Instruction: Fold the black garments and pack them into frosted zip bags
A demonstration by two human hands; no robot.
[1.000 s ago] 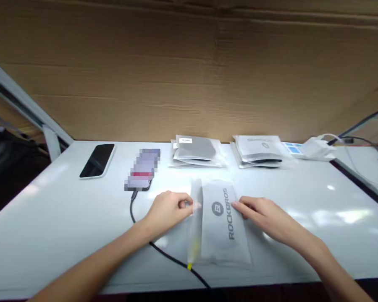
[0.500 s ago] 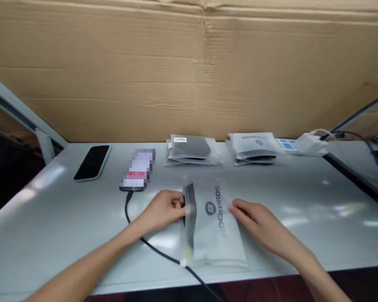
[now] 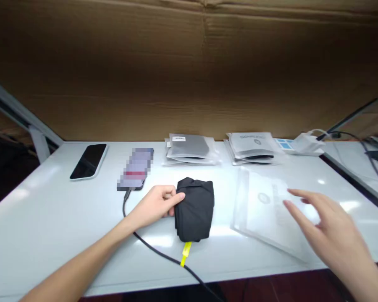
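Note:
A folded black cloth item with a yellow tag lies on the white table, out of its bag. My left hand grips its left edge with curled fingers. The empty clear plastic bag with a faint printed logo lies flat to the right. My right hand hovers over the bag's right part, fingers spread and holding nothing.
Two stacks of bagged items sit at the back. A dark phone and a second phone with a black cable lie at the left. A white charger and cardboard wall stand behind.
The black cloth item has come out of the clear bag. My right hand has drawn the empty bag off to the right and let it go; my left hand stays on the cloth.

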